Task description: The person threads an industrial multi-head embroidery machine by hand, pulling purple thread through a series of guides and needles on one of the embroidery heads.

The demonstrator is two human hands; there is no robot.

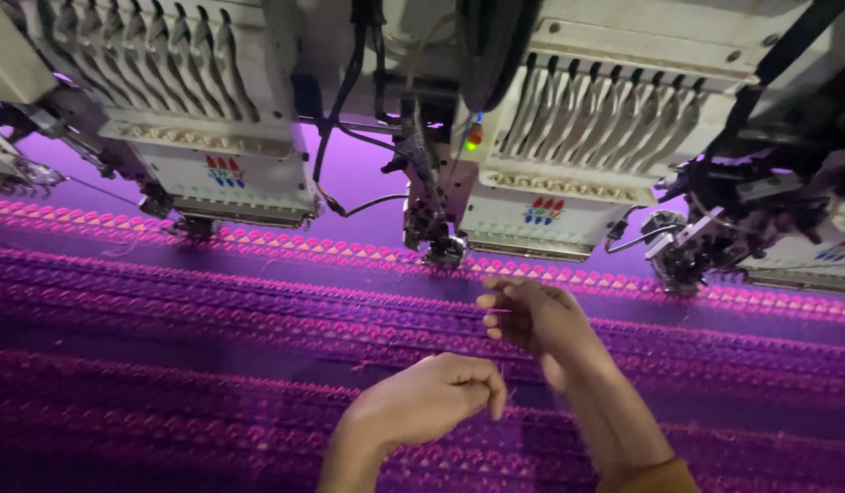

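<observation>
A wide stretch of purple fabric point(167, 365) with rows of pink embroidered trim lay under a line of white embroidery machine heads point(550, 173), all washed in violet light. The left hand point(431, 397) hovered over the fabric with fingers curled in and thumb pressed to forefinger, pinching what looked like a thin thread point(505, 379), too fine to be sure of. Just beyond it, the right hand point(532, 315) was loosely curled, fingertips together, directly below the needle assembly point(440, 246) of the nearest head.
</observation>
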